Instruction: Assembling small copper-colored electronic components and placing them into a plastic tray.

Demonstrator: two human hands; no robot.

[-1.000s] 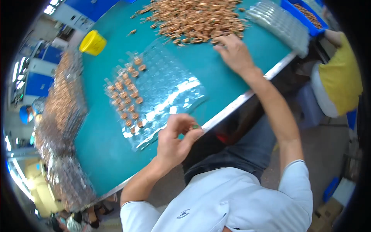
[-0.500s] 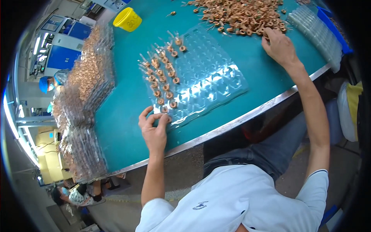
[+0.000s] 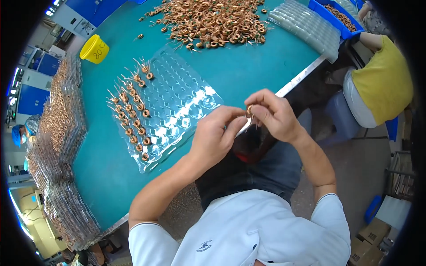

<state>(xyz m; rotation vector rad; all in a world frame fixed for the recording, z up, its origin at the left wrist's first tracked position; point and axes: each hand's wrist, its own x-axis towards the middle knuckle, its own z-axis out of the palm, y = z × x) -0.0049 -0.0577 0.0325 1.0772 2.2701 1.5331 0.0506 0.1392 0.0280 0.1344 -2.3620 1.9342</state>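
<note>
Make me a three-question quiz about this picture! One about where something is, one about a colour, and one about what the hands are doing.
1. Where is the pile of loose copper coils?
A. At the far side of the table
B. On the floor
C. In the yellow cup

2. What colour is the table?
A. Red
B. Teal
C. White

3. What are the left hand and right hand doing?
A. Resting flat on the table
B. Pinching one small coil together
C. Lifting the clear tray

Answers: 1 A, the heap lies beyond the tray. 2 B, its top is blue-green. 3 B, both hands' fingertips meet around the coil at the table's edge.
</note>
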